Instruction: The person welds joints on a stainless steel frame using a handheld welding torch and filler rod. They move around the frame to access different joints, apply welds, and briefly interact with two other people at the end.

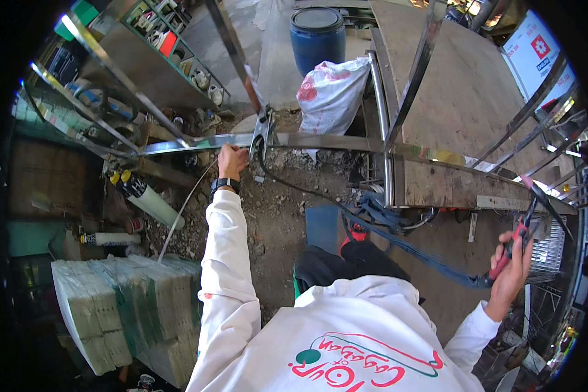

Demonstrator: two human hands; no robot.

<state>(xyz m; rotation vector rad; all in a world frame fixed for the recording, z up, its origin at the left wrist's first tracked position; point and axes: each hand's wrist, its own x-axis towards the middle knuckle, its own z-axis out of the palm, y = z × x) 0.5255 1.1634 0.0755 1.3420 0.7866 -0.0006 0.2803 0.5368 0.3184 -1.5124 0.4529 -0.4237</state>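
Note:
My left hand, a dark watch on its wrist, is closed just below a shiny metal bar. A thin pale rod slants from its fingers down to the left. Beside the fingertips a metal clamp grips the bar where a flat upright meets it, and a dark cable hangs from it. Low at the right, my right hand is wrapped round the red and black handle of a welding torch. Its pinkish tip points up, near the bar's right part. A dark sleeved cable trails from the torch.
A worn wooden tabletop lies beyond the bar at the right, with a white sack and blue drum left of it. Wrapped pale blocks stand at lower left, near a white gas cylinder. Several metal uprights rise from the bar.

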